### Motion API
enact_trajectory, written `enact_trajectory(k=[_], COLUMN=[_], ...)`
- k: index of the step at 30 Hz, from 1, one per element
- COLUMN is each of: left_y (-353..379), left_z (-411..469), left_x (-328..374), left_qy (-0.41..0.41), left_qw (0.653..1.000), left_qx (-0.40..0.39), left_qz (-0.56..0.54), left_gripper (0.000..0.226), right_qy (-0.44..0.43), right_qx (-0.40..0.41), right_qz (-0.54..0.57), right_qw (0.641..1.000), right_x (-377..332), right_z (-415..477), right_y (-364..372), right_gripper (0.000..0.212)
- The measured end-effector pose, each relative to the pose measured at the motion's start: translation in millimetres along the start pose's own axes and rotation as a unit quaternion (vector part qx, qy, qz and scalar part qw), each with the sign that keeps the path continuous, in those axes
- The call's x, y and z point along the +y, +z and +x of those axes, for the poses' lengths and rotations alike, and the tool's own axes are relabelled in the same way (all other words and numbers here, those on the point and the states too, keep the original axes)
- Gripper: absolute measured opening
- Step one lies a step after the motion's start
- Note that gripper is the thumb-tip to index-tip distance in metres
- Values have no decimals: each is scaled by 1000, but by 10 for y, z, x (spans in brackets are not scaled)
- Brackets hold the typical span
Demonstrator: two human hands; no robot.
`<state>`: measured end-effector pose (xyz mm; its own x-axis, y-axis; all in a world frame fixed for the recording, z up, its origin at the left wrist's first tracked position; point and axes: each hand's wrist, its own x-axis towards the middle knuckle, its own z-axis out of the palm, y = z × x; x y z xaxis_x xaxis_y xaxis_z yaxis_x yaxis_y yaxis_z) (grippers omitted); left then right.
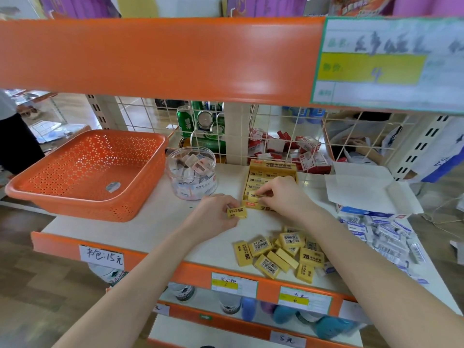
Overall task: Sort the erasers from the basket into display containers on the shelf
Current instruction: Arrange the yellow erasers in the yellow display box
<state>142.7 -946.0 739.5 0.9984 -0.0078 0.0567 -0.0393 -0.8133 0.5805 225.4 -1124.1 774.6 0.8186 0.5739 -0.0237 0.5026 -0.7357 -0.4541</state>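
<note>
A yellow display box [272, 166] stands on the white shelf [155, 222], partly filled with rows of yellow erasers. My right hand [283, 194] pinches a yellow eraser [254, 196] at the box's front row. My left hand [216, 214] holds another yellow eraser [237, 213] just left of the box's front. A heap of loose yellow erasers [281, 252] lies near the shelf's front edge. The orange perforated basket [88, 172] sits at the left, with only a sticker on its floor.
A clear round jar [192, 175] of small wrapped items stands between basket and box. At the right, an open white-and-blue carton [369, 194] sits above a pile of blue-white packets [386, 237]. A wire grid [288, 126] backs the shelf. An orange shelf edge [160, 56] hangs overhead.
</note>
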Motion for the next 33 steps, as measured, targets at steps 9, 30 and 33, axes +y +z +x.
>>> enact_trajectory(k=[9,30,33], left_y=[-74,72,155], left_z=[-76,14,16], left_x=[-195,141,248], left_qy=[-30,18,9], left_qw=[999,985,981], left_qx=[24,151,156], left_qz=[-36,-83,-112], left_gripper=[23,23,22], right_qy=[-14,-31,-7], right_qx=[-66,-2,19], right_qz=[-24,152,221], right_qw=[997,988,975], right_x=[11,-29,13], right_z=[141,-197,-227], right_y=[17,29,22], right_gripper=[21,29,20])
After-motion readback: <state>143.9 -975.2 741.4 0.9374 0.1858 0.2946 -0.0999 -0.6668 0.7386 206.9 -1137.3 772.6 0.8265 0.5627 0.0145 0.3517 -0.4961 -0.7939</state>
